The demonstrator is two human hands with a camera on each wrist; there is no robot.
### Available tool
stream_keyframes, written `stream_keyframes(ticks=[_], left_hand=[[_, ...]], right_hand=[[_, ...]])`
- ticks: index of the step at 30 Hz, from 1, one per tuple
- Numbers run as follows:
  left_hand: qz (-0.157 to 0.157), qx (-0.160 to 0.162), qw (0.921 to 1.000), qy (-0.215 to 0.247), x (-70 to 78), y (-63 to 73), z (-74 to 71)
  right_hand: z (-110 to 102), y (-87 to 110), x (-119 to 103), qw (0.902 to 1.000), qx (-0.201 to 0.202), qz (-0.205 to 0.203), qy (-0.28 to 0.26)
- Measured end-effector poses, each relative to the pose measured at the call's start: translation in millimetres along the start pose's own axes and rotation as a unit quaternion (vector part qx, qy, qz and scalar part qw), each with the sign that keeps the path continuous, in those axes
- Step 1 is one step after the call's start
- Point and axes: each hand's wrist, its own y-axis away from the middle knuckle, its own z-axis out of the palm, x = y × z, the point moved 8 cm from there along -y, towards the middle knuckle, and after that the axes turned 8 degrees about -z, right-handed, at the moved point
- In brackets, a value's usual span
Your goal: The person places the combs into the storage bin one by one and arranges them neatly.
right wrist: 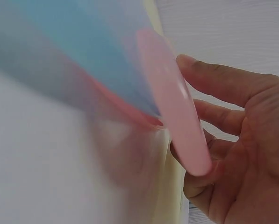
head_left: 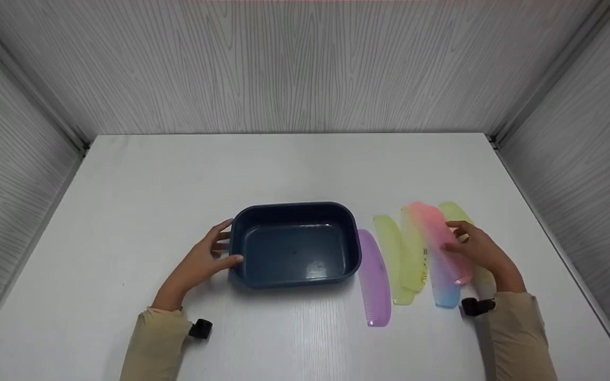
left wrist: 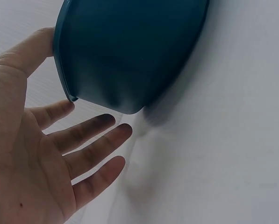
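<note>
A dark blue plastic basin sits in front of me. My left hand is at its left end, thumb on the rim and index fingertip at the far left corner. In the left wrist view the other fingers spread below the basin. My right hand grips a pink comb by its right edge, thumb and fingers on the comb in the right wrist view. This comb lies over a pink-and-blue comb and overlaps yellow-green combs on both sides.
A purple comb lies close to the basin's right side. Beside it are a yellow-green comb and another with small printed marks. A further yellow-green comb is partly under my right hand. Grey wood-grain panels enclose the white table.
</note>
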Motion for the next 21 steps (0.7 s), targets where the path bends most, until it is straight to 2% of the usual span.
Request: stream_keyframes(ticks=[10,21], left_hand=[[-0.001,-0.006,1.0,-0.003,2.1,2.9,0.3],[-0.013,-0.007,0.9999,0.006,-0.6,2.8,0.0]], right_hand=[[-0.1,1.0,4.9,0.9975,0.001,0.015,-0.07],[-3.1,5.4,4.1,0.9915,0.032,-0.015,-0.125]])
